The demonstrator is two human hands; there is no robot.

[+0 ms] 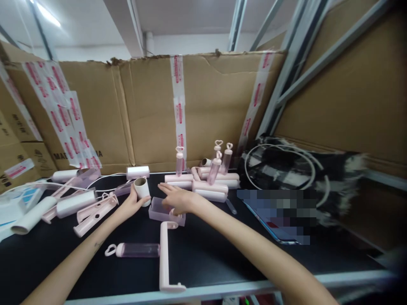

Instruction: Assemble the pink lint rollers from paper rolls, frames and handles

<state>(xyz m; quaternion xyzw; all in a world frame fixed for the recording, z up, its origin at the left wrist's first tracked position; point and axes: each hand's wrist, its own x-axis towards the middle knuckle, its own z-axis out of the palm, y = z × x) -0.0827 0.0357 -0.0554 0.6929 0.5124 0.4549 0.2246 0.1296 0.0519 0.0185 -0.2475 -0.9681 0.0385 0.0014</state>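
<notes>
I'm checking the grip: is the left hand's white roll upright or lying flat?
Upright, leaning slightly: the white roll shows its hollow core facing up, held in the left hand.

Four heart-topped tubes (227, 160) are seen standing and one lying tube (140, 250) in front; in the left half, five white rolls (76, 203) are counted. One left hand (137, 201) and one right hand (179, 200) are shown.

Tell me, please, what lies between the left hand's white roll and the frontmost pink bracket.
In the head view, a translucent purple tray lies between the roll and bracket.
</notes>
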